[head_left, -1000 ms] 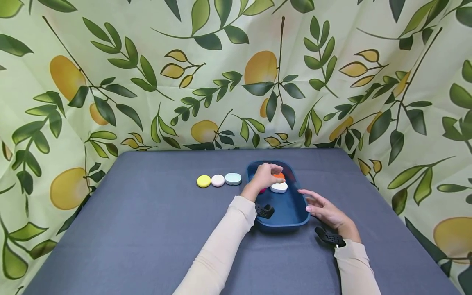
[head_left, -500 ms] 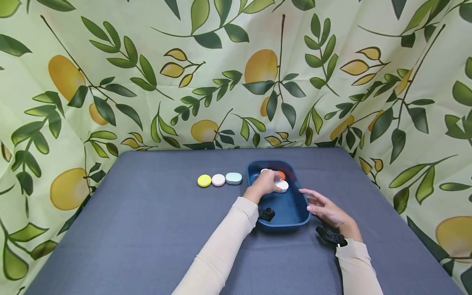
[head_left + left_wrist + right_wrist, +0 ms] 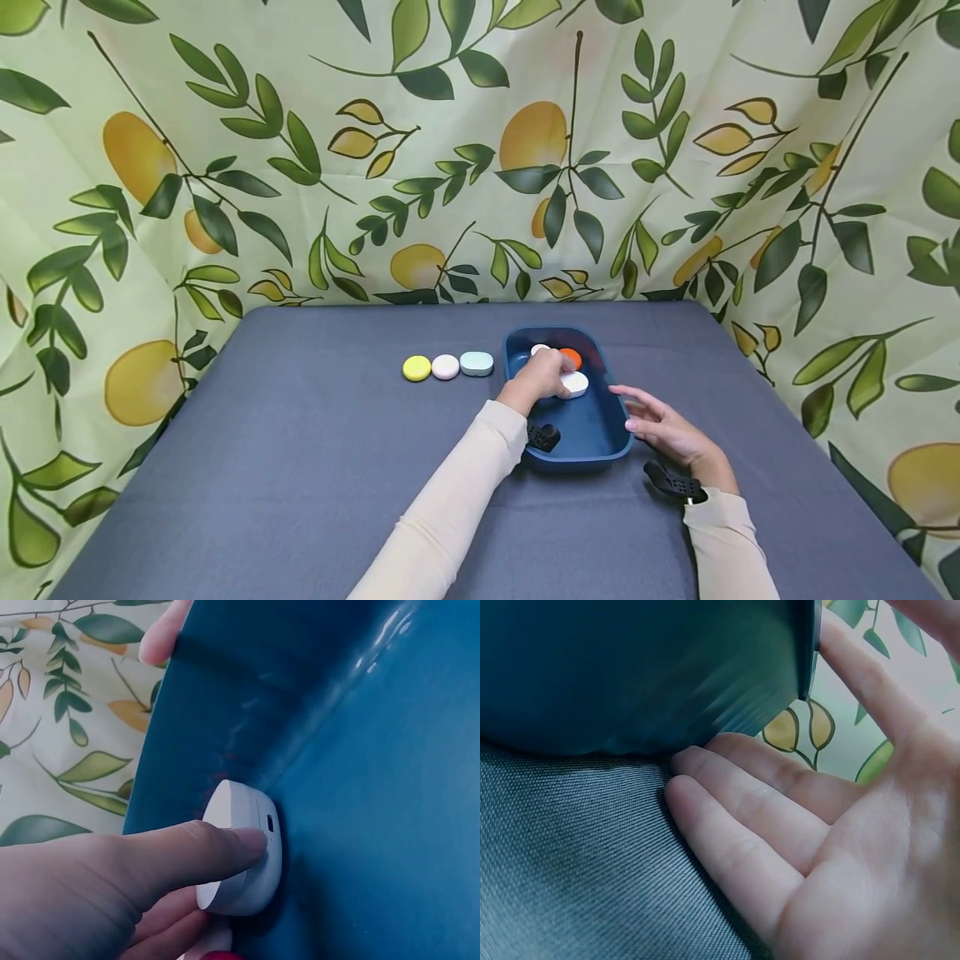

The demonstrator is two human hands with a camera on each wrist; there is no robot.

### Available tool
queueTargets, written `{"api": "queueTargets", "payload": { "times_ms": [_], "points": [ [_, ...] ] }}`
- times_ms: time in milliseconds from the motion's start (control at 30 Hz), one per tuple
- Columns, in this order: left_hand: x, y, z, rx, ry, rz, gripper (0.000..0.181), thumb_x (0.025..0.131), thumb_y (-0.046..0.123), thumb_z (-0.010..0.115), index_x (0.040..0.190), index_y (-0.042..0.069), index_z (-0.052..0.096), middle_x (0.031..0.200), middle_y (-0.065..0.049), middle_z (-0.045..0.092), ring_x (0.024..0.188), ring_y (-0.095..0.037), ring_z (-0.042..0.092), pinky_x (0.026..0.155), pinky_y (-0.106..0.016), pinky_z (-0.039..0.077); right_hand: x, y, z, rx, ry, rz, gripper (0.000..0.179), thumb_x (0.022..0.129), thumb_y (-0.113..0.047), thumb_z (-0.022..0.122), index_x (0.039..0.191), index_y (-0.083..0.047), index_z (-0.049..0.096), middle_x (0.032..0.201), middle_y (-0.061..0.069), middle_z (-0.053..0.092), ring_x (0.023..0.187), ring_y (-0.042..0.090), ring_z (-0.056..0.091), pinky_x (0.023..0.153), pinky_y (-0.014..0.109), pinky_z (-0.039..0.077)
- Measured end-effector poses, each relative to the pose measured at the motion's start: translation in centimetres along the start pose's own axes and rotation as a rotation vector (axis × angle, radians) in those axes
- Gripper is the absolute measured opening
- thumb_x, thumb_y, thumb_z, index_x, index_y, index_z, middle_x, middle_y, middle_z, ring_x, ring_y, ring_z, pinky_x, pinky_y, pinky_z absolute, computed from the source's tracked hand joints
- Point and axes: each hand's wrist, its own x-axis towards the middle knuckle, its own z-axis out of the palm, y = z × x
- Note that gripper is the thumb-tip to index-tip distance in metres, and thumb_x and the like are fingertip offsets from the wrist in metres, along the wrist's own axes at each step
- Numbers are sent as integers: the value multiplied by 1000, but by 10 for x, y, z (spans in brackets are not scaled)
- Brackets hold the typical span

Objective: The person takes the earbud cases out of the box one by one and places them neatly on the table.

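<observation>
The bin stands on the worktop, with three cases in a row to its left, the right hand to its right, other cases and the left hand inside.

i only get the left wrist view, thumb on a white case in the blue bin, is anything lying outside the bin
Observer: Yes, a yellow disc, a pale pink disc and a pale blue oval in a row left of the blue bin.
Operator: what sits beyond the white case
Observer: An orange piece, seen in the head view.
Operator: and the right hand
Observer: Three of its fingers lie low at the bin's outer wall.
</observation>
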Motion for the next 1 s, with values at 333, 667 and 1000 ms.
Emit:
{"api": "queueTargets", "payload": {
  "times_ms": [333,667,1000],
  "points": [
    [1,-9,-1,-134,15,88,44,74,7,81,117,6,69,117,-7,72,107,-17,67,96,-22,52,0,2,-1,17,-10,-16,57,95,-21,56,148,-22,35,159,31,12,142,54,20,111,60,36],
    [-8,-4,-20,-215,9,122,45,74,7,81,117,7,69,118,-7,72,111,-18,67,97,-24,52,1,3,-1,17,-19,-36,55,96,-20,56,148,-21,36,156,33,17,135,31,39,98,25,47],
    [-26,-5,-47,-247,20,243,43,76,7,79,118,5,68,119,-10,71,111,-21,67,96,-23,54,1,4,-2,-6,-5,-30,57,96,-21,56,148,-20,35,156,32,18,133,24,42,101,32,46]
  ]
}}
